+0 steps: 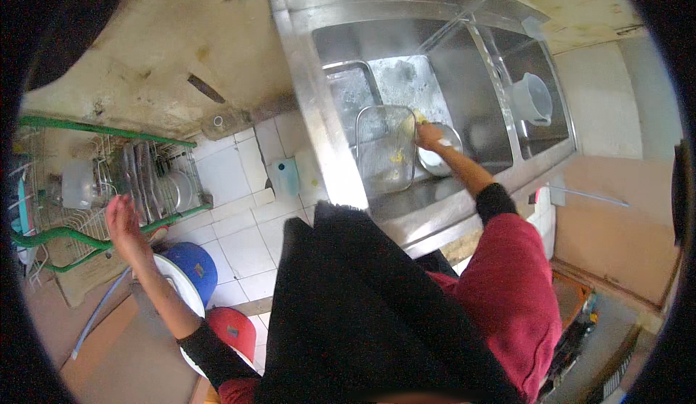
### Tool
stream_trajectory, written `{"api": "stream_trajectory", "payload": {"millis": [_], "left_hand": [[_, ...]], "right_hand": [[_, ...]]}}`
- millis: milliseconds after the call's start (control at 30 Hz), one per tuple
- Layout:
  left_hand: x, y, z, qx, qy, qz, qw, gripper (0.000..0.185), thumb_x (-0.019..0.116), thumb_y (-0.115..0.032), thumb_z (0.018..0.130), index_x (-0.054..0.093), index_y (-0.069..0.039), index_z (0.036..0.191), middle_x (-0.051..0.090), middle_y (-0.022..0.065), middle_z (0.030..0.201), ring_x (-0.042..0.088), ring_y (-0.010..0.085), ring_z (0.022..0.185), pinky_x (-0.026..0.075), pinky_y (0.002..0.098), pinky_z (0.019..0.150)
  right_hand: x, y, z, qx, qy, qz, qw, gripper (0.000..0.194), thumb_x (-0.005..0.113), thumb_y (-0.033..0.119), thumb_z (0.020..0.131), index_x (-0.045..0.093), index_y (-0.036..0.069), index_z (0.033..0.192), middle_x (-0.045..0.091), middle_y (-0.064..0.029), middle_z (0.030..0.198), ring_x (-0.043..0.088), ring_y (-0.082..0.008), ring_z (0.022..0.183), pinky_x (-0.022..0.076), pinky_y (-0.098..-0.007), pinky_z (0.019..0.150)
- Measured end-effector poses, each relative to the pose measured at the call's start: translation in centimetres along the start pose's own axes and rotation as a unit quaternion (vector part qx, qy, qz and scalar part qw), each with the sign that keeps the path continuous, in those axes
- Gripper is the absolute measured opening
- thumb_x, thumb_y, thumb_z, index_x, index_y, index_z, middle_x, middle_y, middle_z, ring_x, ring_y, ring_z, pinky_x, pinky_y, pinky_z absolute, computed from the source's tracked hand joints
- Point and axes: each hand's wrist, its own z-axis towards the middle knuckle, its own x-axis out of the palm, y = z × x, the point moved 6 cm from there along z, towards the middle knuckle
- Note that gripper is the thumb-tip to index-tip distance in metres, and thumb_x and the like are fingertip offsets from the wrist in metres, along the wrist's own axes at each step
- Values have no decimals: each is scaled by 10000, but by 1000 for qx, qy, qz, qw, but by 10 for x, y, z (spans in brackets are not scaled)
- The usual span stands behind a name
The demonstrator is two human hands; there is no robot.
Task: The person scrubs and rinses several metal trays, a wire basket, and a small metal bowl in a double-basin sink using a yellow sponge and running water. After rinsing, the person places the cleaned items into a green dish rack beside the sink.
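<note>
My right hand (429, 135) grips the side rim of a rectangular wire mesh basket (385, 148) tilted in the large steel sink basin. Something yellow (420, 116) shows at my fingers, perhaps a sponge; more yellow is visible through the mesh. Beside that hand, a round white bowl or dish (437, 156) is partly covered by my wrist. A metal tray (350, 86) lies under suds at the basin's left side. My left hand (128, 224) is raised at the front of a green-edged dish rack (70, 235). Its fingers are blurred, and I see nothing held in them.
A translucent plastic jug (532, 99) is in the smaller right basin. Metal trays (142, 178) and a clear container (78, 184) stand in the rack. Blue (193, 273) and red (234, 328) buckets or tubs are below my left arm. A faucet pipe (462, 15) crosses above the sink.
</note>
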Motion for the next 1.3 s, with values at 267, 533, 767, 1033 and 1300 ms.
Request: {"api": "stream_trajectory", "payload": {"millis": [267, 533, 767, 1033, 1300], "left_hand": [[375, -29, -121, -14, 353, 138, 925, 212, 522, -185, 801, 534, -44, 960, 560, 47, 892, 520, 120, 821, 403, 241, 735], [598, 90, -173, -201, 508, 137, 826, 497, 439, -453, 805, 460, -77, 1131, 554, 90, 1032, 530, 193, 916, 373, 371, 805], [699, 99, -154, -468, 120, -345, 805, 738, 345, -534, 804, -33, -164, 1318, 307, 166, 1279, 411, 383, 1071, 229, 578, 900], [718, 75, -138, -298, 147, -288, 898, 423, 367, -271, 859, 276, -64, 1218, 421, 230, 1137, 518, 334, 881, 437, 481, 714], [719, 68, -125, -223, 404, 67, 884, 260, 408, -155, 855, 487, -36, 1073, 592, 131, 816, 556, 182, 565, 473, 283, 504]], "right_hand": [[74, -25, 136, -48, -53, 170, 983, 250, 540, 181, 657, 557, 20, 848, 574, -194, 773, 553, -350, 733, 434, -431, 693], [-157, -116, 161, -119, -79, 267, 953, 238, 562, 246, 675, 624, 62, 813, 589, -185, 745, 572, -340, 727, 446, -416, 646], [-288, -126, 93, -209, -270, 229, 912, 244, 571, 183, 639, 611, 83, 858, 586, -186, 714, 578, -338, 700, 457, -436, 649], [-294, -131, 58, -208, -164, 264, 928, 331, 576, 270, 712, 556, 6, 910, 597, -141, 684, 587, -275, 620, 478, -375, 577], [-277, -142, 153, -211, 57, 750, 625, 362, 565, 303, 779, 552, 13, 995, 586, -85, 842, 560, -137, 757, 450, -231, 630]]}}
